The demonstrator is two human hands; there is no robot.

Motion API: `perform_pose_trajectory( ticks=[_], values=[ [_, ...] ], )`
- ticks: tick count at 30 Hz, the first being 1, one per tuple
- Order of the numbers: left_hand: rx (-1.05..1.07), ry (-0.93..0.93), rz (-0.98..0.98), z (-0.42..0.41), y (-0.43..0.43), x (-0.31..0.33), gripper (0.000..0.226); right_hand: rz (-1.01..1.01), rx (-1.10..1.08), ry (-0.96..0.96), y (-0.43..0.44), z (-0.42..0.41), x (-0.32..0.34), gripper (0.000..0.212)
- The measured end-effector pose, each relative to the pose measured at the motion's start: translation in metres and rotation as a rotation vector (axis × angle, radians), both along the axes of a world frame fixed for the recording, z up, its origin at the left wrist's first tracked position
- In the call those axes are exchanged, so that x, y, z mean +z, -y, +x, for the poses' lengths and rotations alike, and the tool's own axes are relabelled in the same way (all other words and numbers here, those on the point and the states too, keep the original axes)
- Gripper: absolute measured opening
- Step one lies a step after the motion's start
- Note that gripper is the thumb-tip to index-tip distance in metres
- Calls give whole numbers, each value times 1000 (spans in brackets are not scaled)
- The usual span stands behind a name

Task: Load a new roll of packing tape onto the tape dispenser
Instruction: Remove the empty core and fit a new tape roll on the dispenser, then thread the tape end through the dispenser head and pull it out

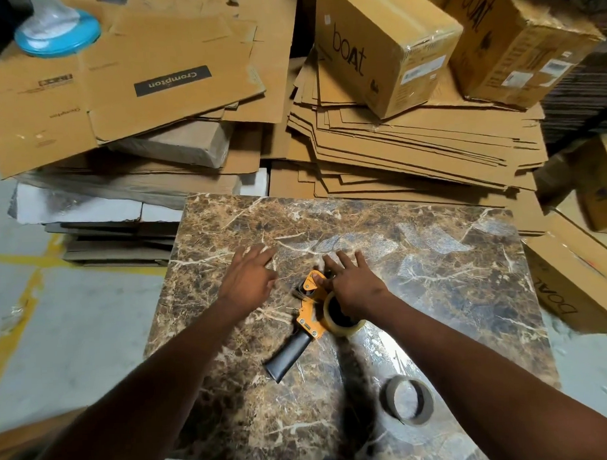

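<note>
One roll of clear tape (340, 315) is sitting on the orange tape dispenser (311, 313), which is lying on its side near the middle of the brown marble slab (437, 293), with its black handle (288, 357) pointing toward 7 o'clock. The roll looks like it is already on the wheel, so the job now is probably pulling the loose end forward, toward 12 o'clock, and feeding it under the front part. To do that well, it would be best to be holding the dispenser steady with one hand, keeping the tape flat and straight, and keeping the sticky side from folding on itself. The right hand (353, 283) is reaching over the roll with its fingers spread wide, and its thumb is touching the orange front piece; it is not gripping anything that I can see. The left hand (252, 277) is open too, at 9 o'clock from the dispenser, just beside it and holding nothing. An empty brown cardboard ring (407, 399) is lying apart at 5 o'clock. Flat cardboard sheets (413, 145) are piled up beyond the slab at 12 o'clock.
</note>
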State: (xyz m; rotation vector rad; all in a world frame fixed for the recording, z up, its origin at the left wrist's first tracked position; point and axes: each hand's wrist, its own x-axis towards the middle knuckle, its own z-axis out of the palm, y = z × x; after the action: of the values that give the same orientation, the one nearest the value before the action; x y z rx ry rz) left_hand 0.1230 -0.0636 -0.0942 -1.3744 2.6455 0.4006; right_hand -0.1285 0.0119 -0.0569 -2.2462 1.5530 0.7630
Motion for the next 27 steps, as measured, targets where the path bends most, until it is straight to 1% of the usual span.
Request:
perform_pose_trajectory(
  ticks=[4,7,10,15,20,27],
  values=[
    [-69,18,-5,-12,16,9,9,43,-195,120,-5,10,-4,95],
    [-141,13,0,-15,24,11,10,-60,-286,139,-16,30,-13,109],
    [-200,9,-14,-16,31,9,9,-165,-398,160,-28,47,-24,116],
    [-220,30,13,-22,38,8,15,-237,-500,203,-33,62,-29,113],
    [-228,46,13,-30,39,6,17,-255,-543,231,-35,71,-29,108],
    [-263,14,15,-39,41,5,17,-329,-588,258,-38,79,-38,101]
  ],
)
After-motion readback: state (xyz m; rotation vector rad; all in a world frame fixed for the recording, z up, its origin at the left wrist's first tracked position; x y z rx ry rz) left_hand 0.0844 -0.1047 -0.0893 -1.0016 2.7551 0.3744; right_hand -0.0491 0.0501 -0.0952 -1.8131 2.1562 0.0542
